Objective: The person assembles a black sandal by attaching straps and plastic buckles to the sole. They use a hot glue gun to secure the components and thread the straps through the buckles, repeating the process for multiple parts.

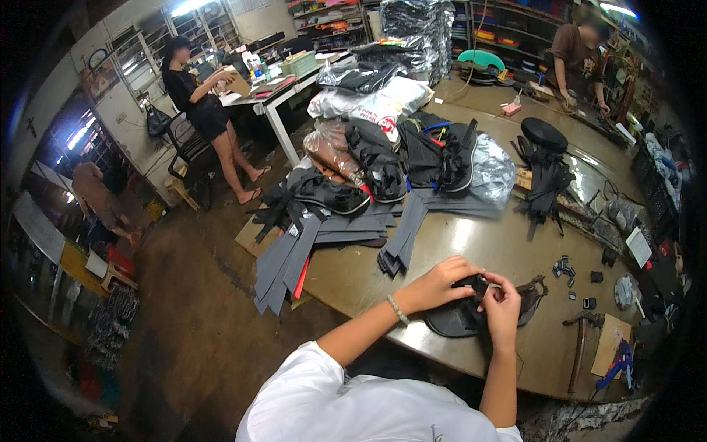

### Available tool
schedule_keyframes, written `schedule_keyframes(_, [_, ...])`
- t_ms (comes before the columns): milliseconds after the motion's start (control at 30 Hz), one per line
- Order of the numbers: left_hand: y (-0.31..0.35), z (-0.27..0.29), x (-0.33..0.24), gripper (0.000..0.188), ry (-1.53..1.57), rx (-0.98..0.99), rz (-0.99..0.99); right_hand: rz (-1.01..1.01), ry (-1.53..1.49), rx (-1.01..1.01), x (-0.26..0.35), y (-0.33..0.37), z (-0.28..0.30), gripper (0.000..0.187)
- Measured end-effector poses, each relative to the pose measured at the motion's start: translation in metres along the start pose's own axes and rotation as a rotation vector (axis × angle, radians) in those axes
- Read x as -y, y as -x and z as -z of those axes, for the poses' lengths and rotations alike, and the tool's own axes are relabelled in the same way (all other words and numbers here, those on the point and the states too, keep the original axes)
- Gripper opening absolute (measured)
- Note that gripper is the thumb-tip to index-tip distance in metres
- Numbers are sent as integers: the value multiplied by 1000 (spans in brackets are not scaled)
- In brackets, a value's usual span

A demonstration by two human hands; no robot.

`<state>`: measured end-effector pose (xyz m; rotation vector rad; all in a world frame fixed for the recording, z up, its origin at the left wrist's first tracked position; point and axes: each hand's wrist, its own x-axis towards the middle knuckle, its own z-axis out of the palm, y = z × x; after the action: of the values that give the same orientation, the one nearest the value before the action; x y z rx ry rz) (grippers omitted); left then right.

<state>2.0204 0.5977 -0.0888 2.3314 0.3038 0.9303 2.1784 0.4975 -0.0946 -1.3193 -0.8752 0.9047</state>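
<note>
Left hand, head view: the left hand (445, 283), a beaded bracelet (398, 309) at its wrist, has thumb and fingers closed on a small black piece (479, 285).
Right hand: the right hand (502, 300) pinches the same piece from the other side, fingertips bent against it.
Small black piece: between both hands, above the near edge of the table (442, 239); its exact shape is partly hidden by fingers.
Under the hands: a flat dark item (448, 323) with a rounded edge, lying on the table.
Right of the hands: small black buckles (564, 271) loosely scattered; nearer the edge, a hammer (577, 346) beside a tan board (610, 342), with a blue-handled tool (620, 364) on the board's edge.
Beyond the hands: grey strips (341, 237) in fanned stacks, black sandals (336, 193) on and behind them.
</note>
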Motion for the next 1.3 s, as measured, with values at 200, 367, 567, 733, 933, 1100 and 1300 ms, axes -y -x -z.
schedule_keyframes(200, [1, -8, 0, 46, -67, -47, -46, 26, -46, 2, 1, 1, 2, 18])
schedule_keyframes(367, [-1, 6, 1, 37, -218, -119, -30, 151, 391, -300, 18, 17, 47, 12])
schedule_keyframes(567, [-13, 19, -3, 35, 20, -114, 23, 55, 63, -389, 30, 47, 137, 15])
schedule_keyframes(733, [-21, 5, 15, 28, -100, -98, 3, 141, 98, -410, 16, 58, 163, 17])
schedule_keyframes(933, [-32, 20, -8, 37, -73, 76, 142, 18, -81, -298, 48, 78, 164, 15])
schedule_keyframes(1100, [-33, -5, -99, 66, 22, 69, -135, 150, -44, 32, 85, 111, 138, 10])
schedule_keyframes(1300, [-7, -76, -118, 27, -26, 265, 273, 162, 81, 29, 76, 69, 109, 23])
